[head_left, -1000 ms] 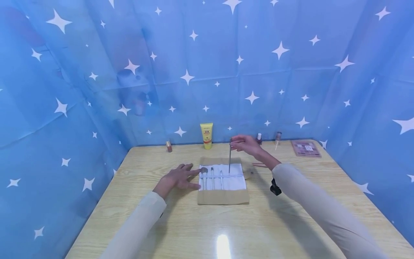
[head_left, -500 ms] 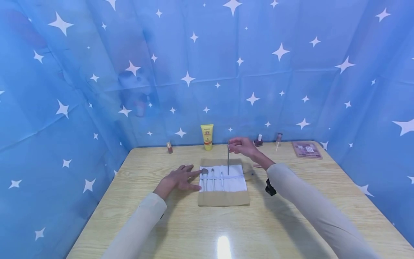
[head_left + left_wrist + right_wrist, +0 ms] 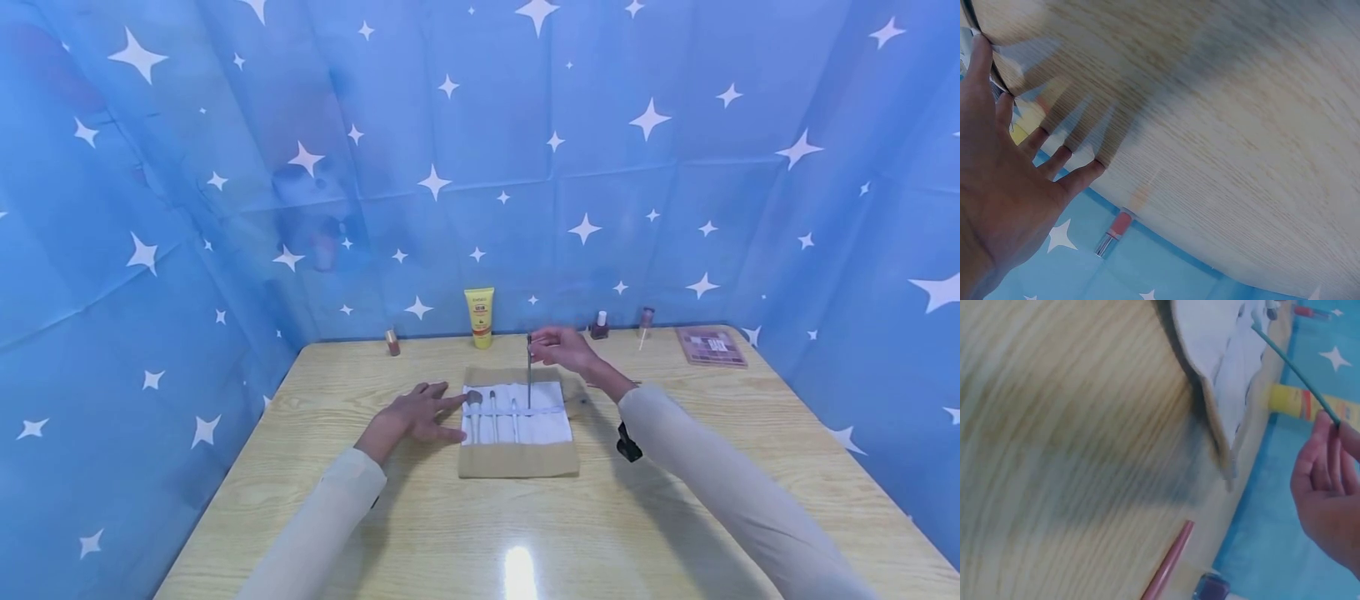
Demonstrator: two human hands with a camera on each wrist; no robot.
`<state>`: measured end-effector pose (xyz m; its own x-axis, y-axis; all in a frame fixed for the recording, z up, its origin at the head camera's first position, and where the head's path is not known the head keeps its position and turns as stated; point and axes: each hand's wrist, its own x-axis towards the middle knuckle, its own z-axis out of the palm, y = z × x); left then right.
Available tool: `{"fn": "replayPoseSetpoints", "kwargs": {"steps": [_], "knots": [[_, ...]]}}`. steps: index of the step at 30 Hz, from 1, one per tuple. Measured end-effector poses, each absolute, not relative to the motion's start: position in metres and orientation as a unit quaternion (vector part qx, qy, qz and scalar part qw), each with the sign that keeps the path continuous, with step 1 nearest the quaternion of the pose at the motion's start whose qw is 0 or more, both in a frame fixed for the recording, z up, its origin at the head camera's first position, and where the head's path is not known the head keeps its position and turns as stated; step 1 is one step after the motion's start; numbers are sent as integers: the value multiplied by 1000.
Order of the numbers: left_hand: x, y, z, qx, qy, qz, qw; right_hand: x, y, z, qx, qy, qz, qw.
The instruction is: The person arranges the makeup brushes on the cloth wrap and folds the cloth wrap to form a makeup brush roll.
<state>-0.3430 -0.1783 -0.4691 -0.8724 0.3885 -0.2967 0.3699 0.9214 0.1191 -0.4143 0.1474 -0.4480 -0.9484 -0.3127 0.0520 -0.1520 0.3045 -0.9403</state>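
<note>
While the left hand [image 3: 420, 414] lies at the left edge of the brush roll [image 3: 517, 461], its grip spread and closed round nothing, the right hand [image 3: 562, 348] pinches a slim dark stick [image 3: 528, 375] near its top and holds it upright over the roll. The roll lies unfolded on the bench [image 3: 420, 533].

Finding: part complete. Three brushes are seated under the band [image 3: 547, 410]: a broad-headed brush [image 3: 475, 402], a small dark-tipped brush [image 3: 492, 408] and a slim pale brush [image 3: 515, 417]. The stick's lower end is at the band, just right of the pale brush; whether it has passed beneath cannot be told.

Outstanding, in this assessment: seating the stick, then possibly the pink stick [image 3: 1169, 562], which lies on the bench outside the roll, to its right. The white panel's right part holds no seated brush.
</note>
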Motion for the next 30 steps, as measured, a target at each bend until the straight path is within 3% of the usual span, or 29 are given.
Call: {"fn": "replayPoseSetpoints", "kwargs": {"steps": [12, 30], "knots": [[-342, -178, -472, 198, 966, 34, 161, -409, 151, -464, -161, 778, -601, 90], [-341, -179, -469, 209, 965, 32, 157, -391, 152, -476, -161, 835, -512, 126]]}}
